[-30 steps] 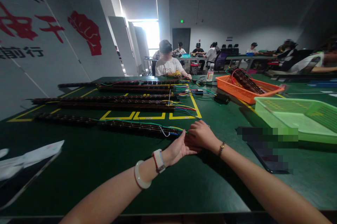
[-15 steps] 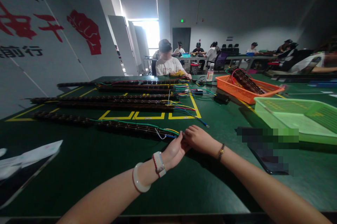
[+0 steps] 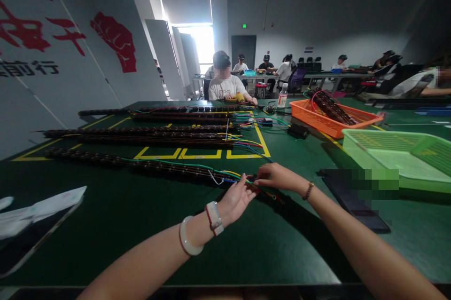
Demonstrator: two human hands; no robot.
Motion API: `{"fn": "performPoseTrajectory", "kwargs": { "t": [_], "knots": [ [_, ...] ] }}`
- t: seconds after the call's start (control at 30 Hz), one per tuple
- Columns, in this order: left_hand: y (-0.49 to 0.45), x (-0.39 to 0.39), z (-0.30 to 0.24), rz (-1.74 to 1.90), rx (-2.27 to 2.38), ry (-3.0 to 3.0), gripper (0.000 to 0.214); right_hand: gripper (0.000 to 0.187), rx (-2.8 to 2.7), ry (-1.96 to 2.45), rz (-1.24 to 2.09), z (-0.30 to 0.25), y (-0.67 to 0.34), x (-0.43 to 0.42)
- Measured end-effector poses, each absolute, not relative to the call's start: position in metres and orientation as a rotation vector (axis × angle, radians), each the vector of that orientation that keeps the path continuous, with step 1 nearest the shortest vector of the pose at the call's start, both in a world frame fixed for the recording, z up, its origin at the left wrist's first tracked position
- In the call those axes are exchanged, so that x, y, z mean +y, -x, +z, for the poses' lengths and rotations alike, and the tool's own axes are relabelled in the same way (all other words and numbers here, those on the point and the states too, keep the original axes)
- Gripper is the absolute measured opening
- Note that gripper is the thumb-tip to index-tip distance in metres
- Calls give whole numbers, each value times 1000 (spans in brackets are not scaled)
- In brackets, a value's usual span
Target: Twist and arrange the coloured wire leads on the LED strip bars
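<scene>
In the head view a long dark-wrapped wire harness lies across the green table, its coloured wires fanning out at the right end. My left hand, wearing a watch band and a pale bangle, is closed on these wires, thumb on top and fingers beneath. My right hand pinches the same wires just to the right, with its fingertips close to the left ones. Ring terminals on the wire ends stick out below my right hand. A white tie hangs loose around the bundle.
More dark harnesses lie beyond, over yellow tape outlines. To the right are an orange basket holding a coiled harness, a green basket and a dark flat object, partly pixelated. A co-worker sits opposite; a bottle stands nearby.
My right hand has shifted slightly right, away from the left hand. Wire ends with ring terminals now show below it. My left hand's fingers have loosened a little.
</scene>
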State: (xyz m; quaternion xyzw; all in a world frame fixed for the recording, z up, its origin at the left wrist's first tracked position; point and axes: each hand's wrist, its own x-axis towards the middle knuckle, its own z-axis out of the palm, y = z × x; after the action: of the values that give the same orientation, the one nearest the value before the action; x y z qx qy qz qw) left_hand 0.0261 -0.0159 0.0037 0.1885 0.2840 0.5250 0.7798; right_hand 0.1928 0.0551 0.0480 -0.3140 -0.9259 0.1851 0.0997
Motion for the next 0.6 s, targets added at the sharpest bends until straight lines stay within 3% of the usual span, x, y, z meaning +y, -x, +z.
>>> {"fn": "performPoseTrajectory", "kwargs": {
  "t": [0.1,0.33,0.53,0.6],
  "knots": [
    [-26,-16,3,1136,605,-384,23,32,-2810,1027,758,45,-197,57],
    [-25,-16,3,1116,593,-406,23,30,-2819,1114,715,47,-198,57],
    [-26,-15,4,1116,599,-413,34,30,-2608,1172,934,54,-203,61],
    [-26,-15,3,1129,569,-426,35,29,-2505,1209,842,53,-204,64]
  ]
}}
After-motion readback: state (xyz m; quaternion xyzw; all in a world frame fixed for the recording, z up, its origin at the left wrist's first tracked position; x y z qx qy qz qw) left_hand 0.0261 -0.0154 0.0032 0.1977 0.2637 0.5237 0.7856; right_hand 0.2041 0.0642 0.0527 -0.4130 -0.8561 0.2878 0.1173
